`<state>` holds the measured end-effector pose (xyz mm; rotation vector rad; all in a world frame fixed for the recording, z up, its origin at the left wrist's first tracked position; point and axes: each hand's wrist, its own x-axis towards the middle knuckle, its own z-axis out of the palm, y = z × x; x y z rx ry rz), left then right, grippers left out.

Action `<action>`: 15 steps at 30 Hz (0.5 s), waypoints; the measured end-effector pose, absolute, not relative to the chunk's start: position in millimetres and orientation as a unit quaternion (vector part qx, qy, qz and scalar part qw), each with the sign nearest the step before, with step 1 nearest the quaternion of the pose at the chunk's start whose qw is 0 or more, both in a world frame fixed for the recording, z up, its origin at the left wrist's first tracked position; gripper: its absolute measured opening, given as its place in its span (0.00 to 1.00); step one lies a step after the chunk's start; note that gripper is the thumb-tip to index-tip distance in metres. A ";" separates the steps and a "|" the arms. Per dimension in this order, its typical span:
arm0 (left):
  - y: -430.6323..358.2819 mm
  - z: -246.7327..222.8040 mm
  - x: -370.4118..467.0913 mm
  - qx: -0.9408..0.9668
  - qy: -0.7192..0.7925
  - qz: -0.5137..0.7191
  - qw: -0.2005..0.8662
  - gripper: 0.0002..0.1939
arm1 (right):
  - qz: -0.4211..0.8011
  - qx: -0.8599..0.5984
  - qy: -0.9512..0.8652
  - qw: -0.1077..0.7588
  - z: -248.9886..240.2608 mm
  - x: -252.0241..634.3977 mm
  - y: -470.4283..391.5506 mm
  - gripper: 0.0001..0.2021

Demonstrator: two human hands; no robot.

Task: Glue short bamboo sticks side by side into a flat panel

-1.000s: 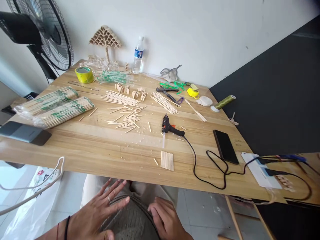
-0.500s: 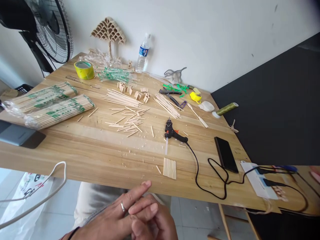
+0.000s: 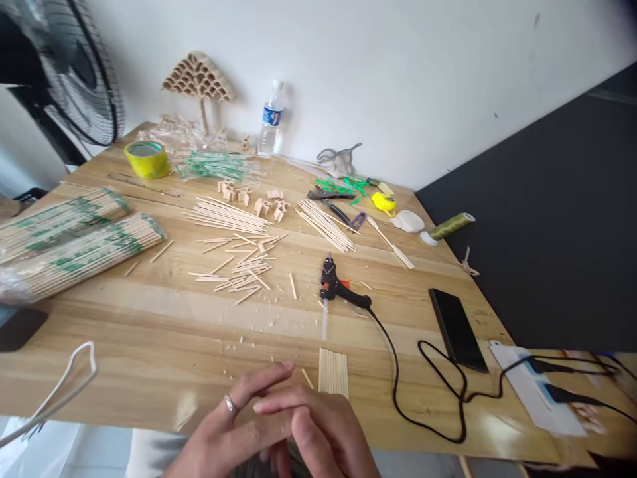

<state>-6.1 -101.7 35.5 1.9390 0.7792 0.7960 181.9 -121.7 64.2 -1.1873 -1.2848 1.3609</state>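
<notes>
My left hand (image 3: pixel 226 431), with a ring on one finger, is at the table's front edge, its fingers stretched and apart. My right hand (image 3: pixel 328 425) meets it, and their fingers overlap. The right index finger and thumb are spread around a left finger; neither hand shows an object in it. Just beyond the right hand lies a flat panel of sticks (image 3: pixel 333 372) side by side, its near end partly hidden. One short stick (image 3: pixel 307 379) is beside it. Farther back rests a black glue gun (image 3: pixel 343 289) with a clear glue stick.
Loose sticks (image 3: pixel 249 265), longer stick bundles (image 3: pixel 326 224) and small stick pieces (image 3: pixel 226 190) lie mid-table. Packaged sticks (image 3: pixel 89 255) and yellow tape (image 3: pixel 148 160) are left. A bottle (image 3: pixel 269 126) stands behind. A phone (image 3: pixel 456 328), cable and power strip (image 3: pixel 537 392) are right.
The view has shifted, so the table appears lower and closer. My hands are now over the table's front edge, still touching, with fingers slightly rearranged. The glue gun and sticks have stayed put.
</notes>
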 end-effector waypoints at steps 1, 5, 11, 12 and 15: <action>-95.8 33.7 -3.1 0.796 0.304 0.320 0.413 0.21 | 0.512 -0.488 -0.558 0.434 65.4 197.9 -118.6 0.18; -74.2 24.5 23.3 0.852 0.277 0.309 0.319 0.19 | 0.358 -0.583 -0.585 0.436 63.4 271.6 -116.2 0.10; -62.6 19.9 83.9 0.906 0.283 0.178 0.261 0.29 | 0.388 -0.698 -0.554 0.235 35.1 325.5 -134.4 0.19; -62.2 18.7 91.9 0.911 0.279 0.157 0.261 0.31 | 0.398 -0.701 -0.553 0.210 31.6 325.7 -136.1 0.23; -61.7 14.4 107.5 0.914 0.282 0.118 0.266 0.33 | 0.410 -0.702 -0.553 0.184 25.9 323.3 -136.6 0.31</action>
